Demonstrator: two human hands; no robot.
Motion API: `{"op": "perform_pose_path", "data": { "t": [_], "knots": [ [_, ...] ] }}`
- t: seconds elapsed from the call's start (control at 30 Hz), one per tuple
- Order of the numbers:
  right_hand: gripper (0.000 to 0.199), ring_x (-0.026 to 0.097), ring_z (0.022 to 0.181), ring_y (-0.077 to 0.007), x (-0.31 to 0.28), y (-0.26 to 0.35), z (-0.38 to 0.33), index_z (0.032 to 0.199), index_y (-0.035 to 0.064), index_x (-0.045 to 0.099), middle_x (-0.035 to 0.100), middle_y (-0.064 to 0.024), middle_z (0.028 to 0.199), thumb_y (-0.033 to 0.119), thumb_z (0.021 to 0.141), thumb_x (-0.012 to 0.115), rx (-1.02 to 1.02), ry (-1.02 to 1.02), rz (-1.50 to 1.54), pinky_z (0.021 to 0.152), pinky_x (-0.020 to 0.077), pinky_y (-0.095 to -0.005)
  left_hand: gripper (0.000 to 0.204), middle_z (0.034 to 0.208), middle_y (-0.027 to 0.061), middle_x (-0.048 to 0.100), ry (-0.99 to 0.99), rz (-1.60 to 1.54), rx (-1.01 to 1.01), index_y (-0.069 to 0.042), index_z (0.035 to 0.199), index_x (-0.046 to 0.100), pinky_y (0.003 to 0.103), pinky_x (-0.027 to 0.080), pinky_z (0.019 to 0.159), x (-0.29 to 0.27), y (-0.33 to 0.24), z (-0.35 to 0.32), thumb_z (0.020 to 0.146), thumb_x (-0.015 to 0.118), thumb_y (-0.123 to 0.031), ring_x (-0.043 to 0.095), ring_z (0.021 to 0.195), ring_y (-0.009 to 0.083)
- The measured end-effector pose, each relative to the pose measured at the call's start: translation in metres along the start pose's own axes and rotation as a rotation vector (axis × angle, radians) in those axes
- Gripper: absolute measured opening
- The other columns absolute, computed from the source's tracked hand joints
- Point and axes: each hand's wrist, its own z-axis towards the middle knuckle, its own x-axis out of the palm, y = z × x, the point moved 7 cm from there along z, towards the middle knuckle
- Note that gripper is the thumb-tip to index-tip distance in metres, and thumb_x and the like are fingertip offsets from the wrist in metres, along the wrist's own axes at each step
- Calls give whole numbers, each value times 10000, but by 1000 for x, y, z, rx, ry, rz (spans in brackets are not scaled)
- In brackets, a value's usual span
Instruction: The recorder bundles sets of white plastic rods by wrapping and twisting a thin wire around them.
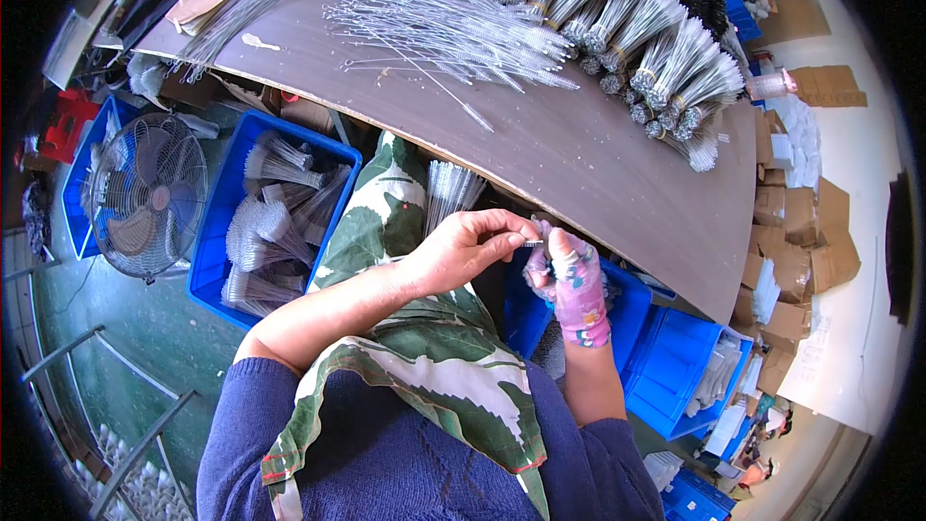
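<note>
My left hand (473, 249) pinches a thin brush (532, 244); my gloved right hand (571, 282) grips it too. Brown boxes (805, 232) sit right of the bench (598, 164).

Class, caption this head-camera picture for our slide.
Bare left hand and gloved right hand pinch a thin wire brush beside the table.

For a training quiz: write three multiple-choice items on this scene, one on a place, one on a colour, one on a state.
1. Where is the fan?
A. on the floor at the left
B. on the table
C. in a crate

2. What colour is the crate of brushes beside the fan?
A. red
B. blue
C. green

3. How is the right hand covered?
A. bare
B. in a patterned glove
C. wrapped in tape

Answers: 1 A, it stands low at the left, beside the table. 2 B, its walls are blue. 3 B, a pink patterned glove covers it, while the left hand is bare.
</note>
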Motion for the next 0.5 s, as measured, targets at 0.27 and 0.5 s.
{"op": "perform_pose_path", "data": {
  "t": [0.27, 0.5],
  "knots": [
    [411, 362, 402, -55, -23, -58, 21, 995, 52, 614, 502, -2, 603, 436, 922, 488, 172, -90, 269, 362, 256, -197, 293, 918, 48, 597, 16, 1410, 672, -135, 1118, 568, 359, 415, 839, -22, -104, 49, 827, 600, -142, 556, 915, 220],
    [195, 448, 470, -59, -16, -129, 46, 993, 32, 594, 554, 1, 719, 208, 920, 555, 200, -192, 30, 411, 339, -199, 382, 1045, 122, 584, -379, 1241, 694, -90, 1178, 523, 395, 407, 914, -70, -110, 78, 828, 634, -194, 487, 1078, 313]
  ]
}}
